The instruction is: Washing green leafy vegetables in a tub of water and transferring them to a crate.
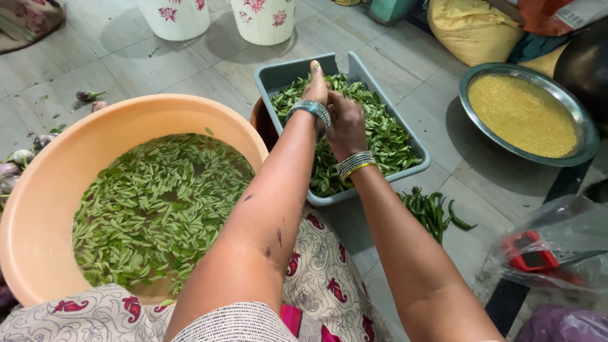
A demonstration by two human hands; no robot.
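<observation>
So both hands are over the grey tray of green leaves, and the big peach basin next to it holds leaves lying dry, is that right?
Not quite. The head view shows both hands, left hand and right hand, over the grey tray of green leaves, but the leaves in the peach basin float in water, not dry.

Grey tray [282,75] heaped with green leaves [386,136]

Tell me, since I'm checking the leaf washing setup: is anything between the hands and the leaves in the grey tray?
Nothing visible. Both the left hand and right hand are already over the green leaves in the grey tray, seemingly touching them. The peach basin sits off to the left, beside the tray.
</observation>
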